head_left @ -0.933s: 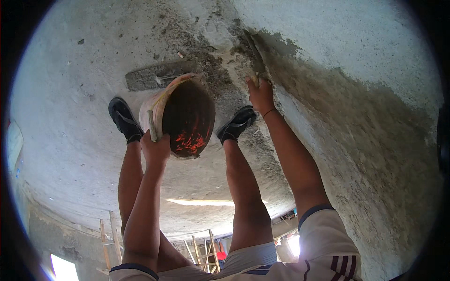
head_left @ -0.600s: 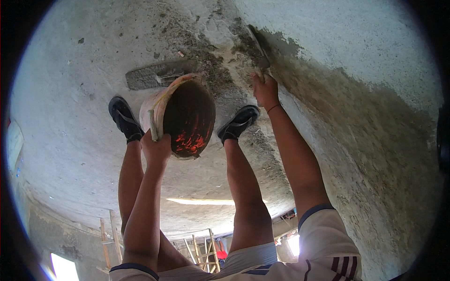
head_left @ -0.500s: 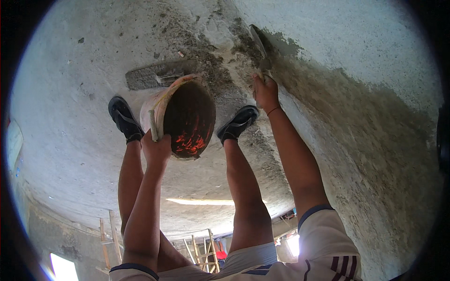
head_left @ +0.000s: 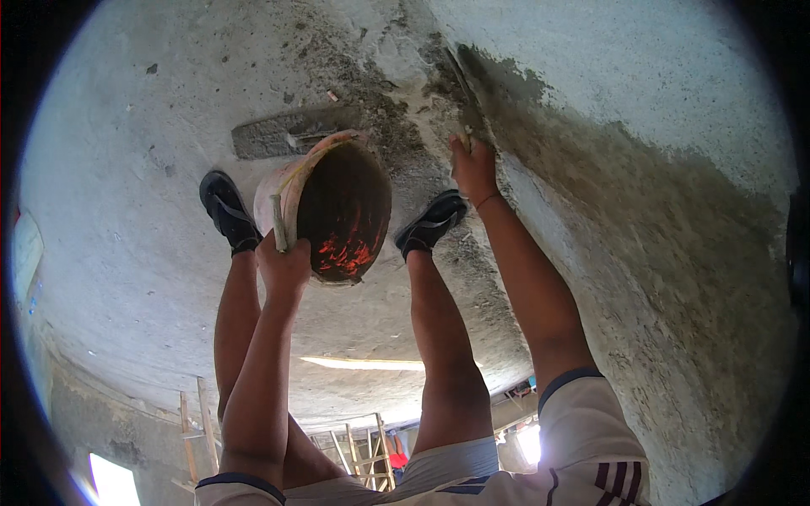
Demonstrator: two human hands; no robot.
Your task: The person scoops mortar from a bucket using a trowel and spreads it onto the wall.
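Left hand (head_left: 283, 266) clamped on bucket (head_left: 337, 211) rim: rigid, likely heavy. Right hand (head_left: 472, 169) closed around trowel (head_left: 462, 80) handle, blade against wet plaster.

One pale, rounded rectangular sign or sheet (head_left: 25, 250) is showing at the far left edge, lying against the grey concrete surface (head_left: 126, 126); its detail is too blurred to make out.

Dim, even daylight; bright glare from opening (head_left: 114, 482) lower left; heavy fisheye bending, black vignette at rim; focus mostly sharp.
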